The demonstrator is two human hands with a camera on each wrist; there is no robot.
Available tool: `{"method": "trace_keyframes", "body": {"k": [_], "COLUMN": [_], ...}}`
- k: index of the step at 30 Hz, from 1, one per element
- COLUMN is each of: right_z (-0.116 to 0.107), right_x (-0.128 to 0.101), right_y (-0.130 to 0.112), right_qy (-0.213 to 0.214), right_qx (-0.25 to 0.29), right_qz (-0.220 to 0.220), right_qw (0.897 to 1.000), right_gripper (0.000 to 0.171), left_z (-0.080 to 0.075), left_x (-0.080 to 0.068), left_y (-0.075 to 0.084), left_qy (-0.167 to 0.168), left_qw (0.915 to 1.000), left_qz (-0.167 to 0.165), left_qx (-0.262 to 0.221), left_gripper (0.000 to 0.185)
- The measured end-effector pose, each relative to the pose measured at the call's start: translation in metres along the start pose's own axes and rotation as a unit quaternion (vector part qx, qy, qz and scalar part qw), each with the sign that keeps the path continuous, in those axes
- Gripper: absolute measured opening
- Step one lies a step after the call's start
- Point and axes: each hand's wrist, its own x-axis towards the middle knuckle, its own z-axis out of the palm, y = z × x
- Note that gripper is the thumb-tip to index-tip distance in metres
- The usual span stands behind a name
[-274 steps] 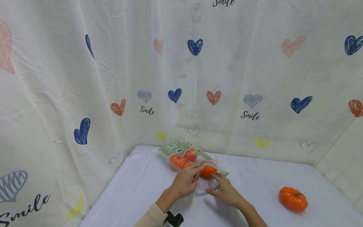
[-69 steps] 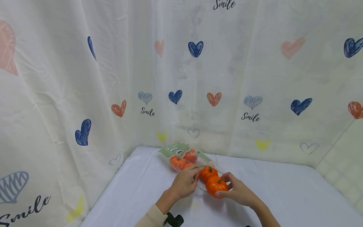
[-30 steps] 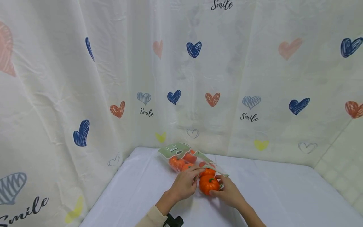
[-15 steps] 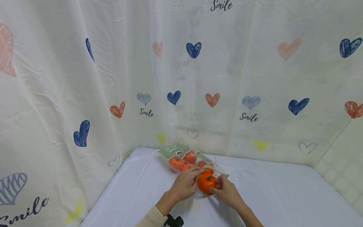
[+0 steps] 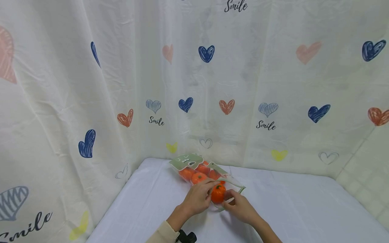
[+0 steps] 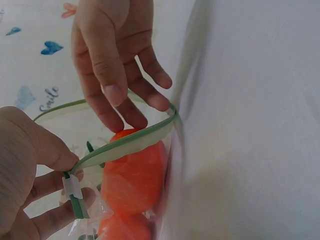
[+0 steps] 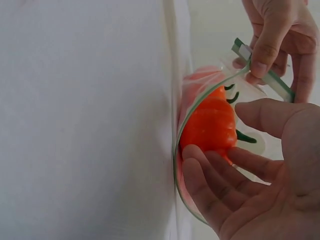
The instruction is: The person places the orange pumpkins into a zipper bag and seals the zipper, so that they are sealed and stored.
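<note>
Backdrop: heart-printed curtain [image 5: 212,84] behind a white-covered bench [image 5: 304,209].
Done: several small pumpkins [image 5: 194,175] already lie inside the clear bag [image 5: 185,161]; none left loose on the bench.
Left: last pumpkin [image 6: 132,175] sits just inside the green-rimmed mouth.
Left hand [image 5: 197,197]: fingers pinch the rim, holding the mouth wide.
Right hand [image 5: 240,207]: fingers straight, tips touching that pumpkin, pushing it inward.

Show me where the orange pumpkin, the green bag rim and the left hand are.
orange pumpkin [image 7: 210,125]: right wrist view, on its ribbed side.
green bag rim [image 6: 131,144]: left wrist view, on the strip above the pumpkin.
left hand [image 5: 197,197]: head view, on its back.
</note>
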Motion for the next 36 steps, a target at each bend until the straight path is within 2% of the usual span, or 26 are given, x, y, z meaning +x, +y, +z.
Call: {"method": "trace_keyframes", "body": {"k": [6,9,13,17,20,22,27,36], "right_z": [-0.002,-0.002,-0.004,-0.007,-0.01,-0.012,-0.017,-0.019], "right_x": [-0.003,-0.003,-0.001,0.002,0.004,0.004,0.003,0.004], "right_y": [0.0,0.0,-0.002,-0.003,-0.003,-0.002,-0.002,-0.004], "right_qy": [-0.042,-0.044,-0.004,0.072,0.126,0.148,0.159,0.134], "right_qx": [0.013,0.005,-0.018,-0.023,-0.011,0.007,0.041,0.04], "right_qz": [-0.026,-0.032,-0.016,0.018,0.034,0.037,0.026,0.012], "right_qw": [0.999,0.999,1.0,0.997,0.991,0.988,0.986,0.99], "right_gripper": [0.049,0.047,0.033,0.016,0.015,0.018,0.027,0.046], "left_z": [0.0,0.0,-0.001,-0.002,-0.002,-0.002,-0.003,-0.002], "left_x": [0.0,0.001,0.001,0.001,0.002,0.002,0.002,0.002], "left_y": [0.0,0.0,0.002,0.003,0.004,0.004,0.005,0.008], "left_qy": [-0.001,0.0,-0.001,-0.005,-0.011,-0.015,-0.024,-0.038], "left_qw": [1.0,1.0,1.0,0.9999,0.9998,0.9996,0.9993,0.999], "left_qz": [-0.004,-0.005,-0.009,-0.013,-0.018,-0.022,-0.027,-0.021], "left_qx": [-0.005,-0.005,0.001,0.006,0.007,0.008,0.014,0.011], "left_gripper": [0.058,0.058,0.057,0.054,0.053,0.052,0.053,0.049]}}
